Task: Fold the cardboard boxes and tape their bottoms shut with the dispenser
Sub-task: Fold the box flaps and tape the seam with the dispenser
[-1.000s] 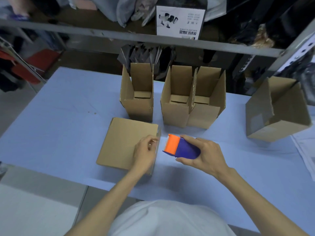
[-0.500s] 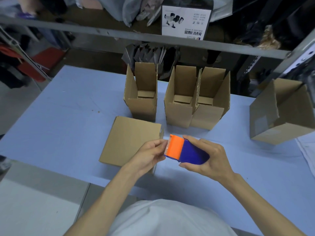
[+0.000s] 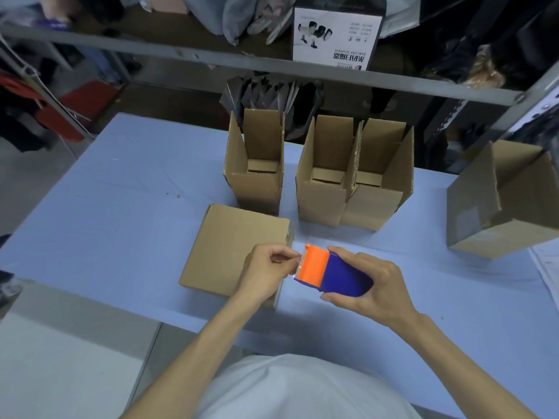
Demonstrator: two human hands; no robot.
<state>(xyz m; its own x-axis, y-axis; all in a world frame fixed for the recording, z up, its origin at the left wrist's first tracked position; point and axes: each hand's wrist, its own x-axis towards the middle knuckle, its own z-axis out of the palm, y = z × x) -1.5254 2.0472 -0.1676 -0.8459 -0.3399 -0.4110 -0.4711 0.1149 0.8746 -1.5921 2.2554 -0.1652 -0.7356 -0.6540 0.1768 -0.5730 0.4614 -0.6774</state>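
A folded cardboard box (image 3: pixel 230 246) lies bottom-up on the blue table (image 3: pixel 121 213) in front of me. My right hand (image 3: pixel 372 285) grips a blue and orange tape dispenser (image 3: pixel 329 272), held above the table just right of that box. My left hand (image 3: pixel 266 273) hovers over the box's right edge and pinches the clear tape end at the dispenser's orange toothed mouth. Three upright open boxes stand behind: one (image 3: pixel 257 167) alone, two (image 3: pixel 326 173) (image 3: pixel 381 179) pressed side by side.
A larger open box (image 3: pixel 508 201) lies tilted at the right. White paper (image 3: pixel 547 270) sits at the table's right edge. A metal shelf rail (image 3: pixel 272 69) crosses above the far side, with a white product carton (image 3: pixel 335 34) and bags on it.
My left hand lifted off the box's right edge and moved to the dispenser's mouth, pinching the tape end. My right hand raised and tilted the dispenser slightly.
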